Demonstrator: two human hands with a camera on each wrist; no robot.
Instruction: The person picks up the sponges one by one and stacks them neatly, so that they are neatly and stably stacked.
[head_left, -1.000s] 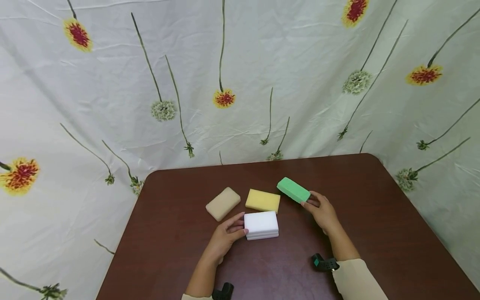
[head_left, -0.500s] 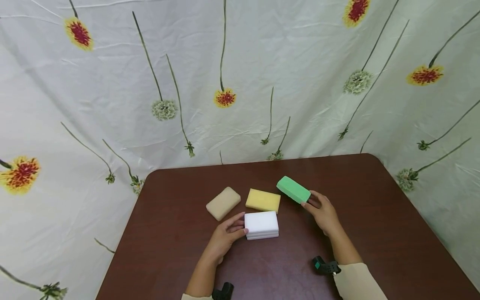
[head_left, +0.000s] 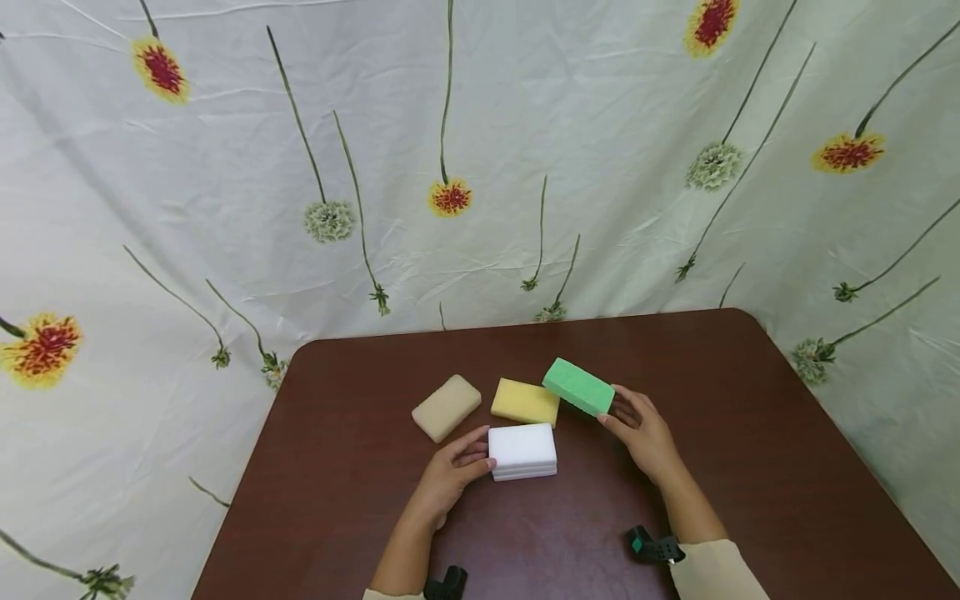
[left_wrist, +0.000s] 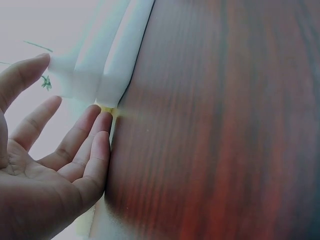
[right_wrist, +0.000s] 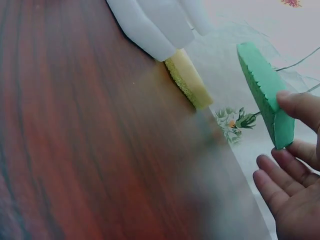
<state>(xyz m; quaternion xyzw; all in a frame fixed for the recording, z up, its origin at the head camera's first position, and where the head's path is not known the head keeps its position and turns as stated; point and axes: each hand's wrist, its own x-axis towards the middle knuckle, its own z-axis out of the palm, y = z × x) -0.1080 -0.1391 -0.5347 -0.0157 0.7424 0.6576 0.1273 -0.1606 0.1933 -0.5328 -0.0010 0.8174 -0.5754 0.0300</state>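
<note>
White fabric, printed with flowers, is the largest thing here: the cloth hangs behind the worktop, whose dark reddish-brown surface looks smooth. Over it are two bare hands. The right hand holds the green sponge by its right end, narrowly, with the thumb on one side, a finger opposite, and other fingers free. The left hand has thumb and forefinger at the two corners of the white stack, on its left end, in what seems a light pinch.

The white stack consists of flat blocks, one on another. I judge them light, and able to slide between themselves, so it is better to take all layers together than only the top one. The green sponge is in the air, beyond the white stack; in the head view it covers a corner of the yellow sponge. It is probably very light, soft and springy, not fragile. The end hold looks sufficient, but a hold at the middle would let it tilt less. The yellow sponge lies just behind the white stack, and its rough side should not slip. The beige sponge lies apart on the left, seemingly equally soft; its long sides are the natural place to grip.
</note>
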